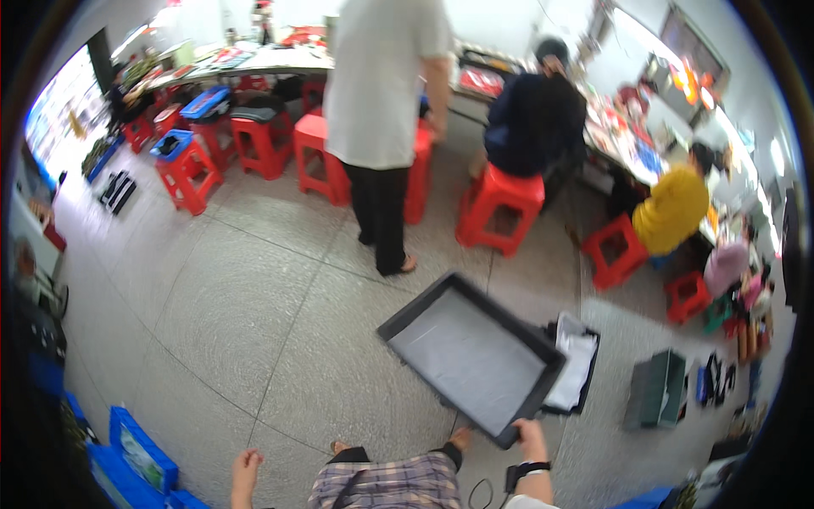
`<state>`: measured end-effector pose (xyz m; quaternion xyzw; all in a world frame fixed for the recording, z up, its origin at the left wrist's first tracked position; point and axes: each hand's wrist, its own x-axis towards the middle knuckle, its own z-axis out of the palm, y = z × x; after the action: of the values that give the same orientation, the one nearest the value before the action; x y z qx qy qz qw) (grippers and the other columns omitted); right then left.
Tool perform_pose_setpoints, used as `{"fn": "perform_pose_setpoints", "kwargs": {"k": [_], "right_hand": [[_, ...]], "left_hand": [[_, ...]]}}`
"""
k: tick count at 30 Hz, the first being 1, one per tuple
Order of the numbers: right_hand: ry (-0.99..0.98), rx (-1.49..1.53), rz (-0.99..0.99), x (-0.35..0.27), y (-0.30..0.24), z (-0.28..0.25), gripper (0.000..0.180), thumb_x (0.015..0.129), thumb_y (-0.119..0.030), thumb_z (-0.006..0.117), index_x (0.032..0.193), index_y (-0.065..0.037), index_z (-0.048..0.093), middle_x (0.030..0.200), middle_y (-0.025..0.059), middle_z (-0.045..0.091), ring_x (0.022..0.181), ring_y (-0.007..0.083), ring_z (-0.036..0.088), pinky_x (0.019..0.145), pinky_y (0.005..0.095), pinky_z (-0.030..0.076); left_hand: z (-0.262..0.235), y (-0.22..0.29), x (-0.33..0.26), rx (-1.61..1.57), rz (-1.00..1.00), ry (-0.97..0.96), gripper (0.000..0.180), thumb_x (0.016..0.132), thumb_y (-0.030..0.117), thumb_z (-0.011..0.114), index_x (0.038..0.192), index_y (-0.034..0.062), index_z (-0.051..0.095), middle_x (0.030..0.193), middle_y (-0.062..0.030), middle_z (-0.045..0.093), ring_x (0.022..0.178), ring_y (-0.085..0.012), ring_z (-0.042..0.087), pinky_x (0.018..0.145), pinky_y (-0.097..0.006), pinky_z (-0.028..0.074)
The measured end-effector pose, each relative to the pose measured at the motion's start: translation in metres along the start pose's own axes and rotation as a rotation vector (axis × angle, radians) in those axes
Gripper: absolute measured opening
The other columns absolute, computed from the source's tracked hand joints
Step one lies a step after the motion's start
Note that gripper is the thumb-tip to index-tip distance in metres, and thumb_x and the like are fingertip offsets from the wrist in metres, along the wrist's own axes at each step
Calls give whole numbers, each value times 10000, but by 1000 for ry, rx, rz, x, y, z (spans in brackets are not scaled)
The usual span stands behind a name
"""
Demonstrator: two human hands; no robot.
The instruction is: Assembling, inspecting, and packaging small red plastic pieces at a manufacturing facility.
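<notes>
My right hand point(532, 437), a dark band around its wrist, grips the near right corner of a large dark grey tray point(471, 360). The shallow tray has a raised rim and shows a bare, lighter grey bottom. It slants away in front of me and partly covers a black bin point(585, 395) with white sheet-like material point(572, 366) in it. My left hand point(248, 465) hangs apart at the lower left, its fingers curled with nothing seen in them.
A person in a white shirt point(377, 85) stands ahead. Others sit on red stools point(502, 208) along worktables. A dark green crate point(657, 390) stands right; blue bins point(140, 454) are at lower left. A thin cord point(482, 492) lies near my feet.
</notes>
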<state>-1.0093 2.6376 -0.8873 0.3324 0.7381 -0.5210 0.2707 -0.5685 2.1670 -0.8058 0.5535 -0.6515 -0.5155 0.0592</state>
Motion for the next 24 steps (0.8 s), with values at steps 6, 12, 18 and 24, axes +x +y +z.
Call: {"fn": "perform_pose_setpoints", "kwargs": {"k": [6,12,18,24], "right_hand": [[-489,-428,-30,-142,-67,262,326,636,-91,646,930,21,563,830,91,598,741,227,572,623,348,457],[-908,-770,-227,-258,-166,511,508,649,-189,676,1084,-1,494,929,98,582,872,217,554,764,322,426],[-1161,-1272,-440,-422,-264,798,557,641,-321,663,1111,-57,524,983,102,575,966,235,503,817,377,379],[-1382,-1481,-646,-554,-308,1051,518,676,-321,648,1115,-68,539,1036,88,566,1011,233,491,837,385,380]], "left_hand": [[-148,36,54,-121,87,275,338,846,190,515,1107,-24,499,970,-134,589,912,-181,562,776,-283,437],[-324,50,127,-362,-20,524,531,858,421,480,1219,35,425,1092,-138,542,1005,-211,517,820,-343,421],[-473,31,187,-712,-209,305,776,803,675,290,1266,61,388,1229,-109,468,1091,-258,462,903,-429,357],[-576,59,242,-1057,-212,673,794,710,738,376,1077,50,524,951,-76,594,860,-220,562,768,-371,447]]}}
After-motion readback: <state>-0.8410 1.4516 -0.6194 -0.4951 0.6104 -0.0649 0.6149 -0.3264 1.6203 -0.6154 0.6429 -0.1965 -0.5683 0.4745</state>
